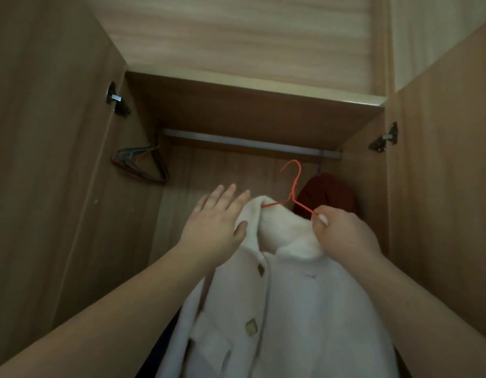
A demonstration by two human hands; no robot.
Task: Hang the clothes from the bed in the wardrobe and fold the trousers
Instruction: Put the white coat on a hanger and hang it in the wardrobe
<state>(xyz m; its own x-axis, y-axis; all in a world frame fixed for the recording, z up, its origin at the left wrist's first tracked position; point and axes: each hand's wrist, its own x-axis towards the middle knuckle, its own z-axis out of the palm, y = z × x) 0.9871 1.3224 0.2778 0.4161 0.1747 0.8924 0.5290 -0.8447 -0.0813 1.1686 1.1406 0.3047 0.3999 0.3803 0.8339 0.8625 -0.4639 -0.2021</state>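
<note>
A white fleecy coat [285,309] with pale buttons hangs on a red wire hanger [294,186] in front of the open wardrobe. My right hand [342,236] pinches the hanger's right shoulder and the coat's collar. My left hand [217,227] lies on the coat's left shoulder, fingers spread, thumb on the collar. The hanger's hook points up, just below the metal rail [250,143] and not touching it.
Several empty hangers [139,165] hang at the rail's left end. A dark red garment [329,195] hangs at the right end, just behind the coat. Both wardrobe doors [45,159] stand open on either side, with a shelf board [250,107] above the rail.
</note>
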